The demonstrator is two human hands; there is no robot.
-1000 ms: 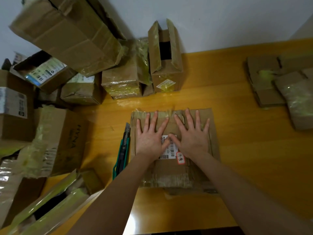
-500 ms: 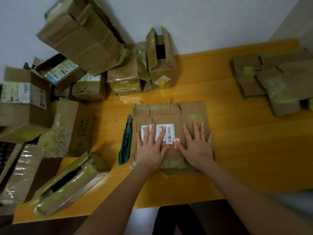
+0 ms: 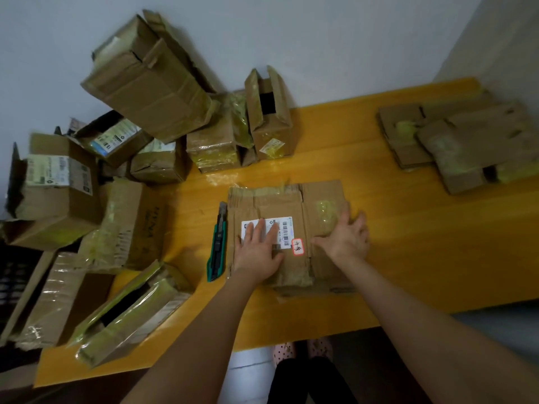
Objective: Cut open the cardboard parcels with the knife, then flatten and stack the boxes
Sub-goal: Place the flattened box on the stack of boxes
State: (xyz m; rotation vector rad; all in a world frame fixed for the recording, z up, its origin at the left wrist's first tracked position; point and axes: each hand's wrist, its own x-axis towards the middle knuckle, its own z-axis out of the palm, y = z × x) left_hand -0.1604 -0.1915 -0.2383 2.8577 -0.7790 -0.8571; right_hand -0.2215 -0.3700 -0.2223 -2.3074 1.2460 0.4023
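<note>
Desk (image 3: pixel 423 258): orange wood, runs across the middle of the frame.

Parcels (image 3: pixel 151 91): uncut or half-open heap in the upper left and left. Several have flaps up and are wrapped in glossy tape. They look bulky but light, probably empty. The heap leans, so pulling one from low down could bring others with it.

Stack (image 3: pixel 466 141): flattened boxes in the upper right, well apart from the work area. The edges are uneven and the pile is low.

Box (image 3: pixel 280 199): centre of the frame, lying collapsed on the desk with its flaps folded in.
- Handling: likely light, thin corrugated board. It should be stiff along the flutes, floppy at the creases, and springy where the flaps overlap.
- Tape (image 3: pixel 323 208) patches look slick, so bare board is the better place to grip.
- Best hold is probably the two long side edges, one hand each, pinching all layers together so the flaps don't fan open on the way to the stack.

Left hand (image 3: pixel 258 249): flat and palm down, fingers straight and slightly spread. It presses on the label (image 3: pixel 284 225) at the box's left half.

Right hand (image 3: pixel 344 237): flat on the right flap, fingers extended to the box's right edge. Whether the fingertips hook over that edge can't be told.

Knife (image 3: pixel 217 246): green utility cutter lying on the desk just beside the box's left edge, untouched. The blade state is unclear. It should be kept clear of any sliding move.
</note>
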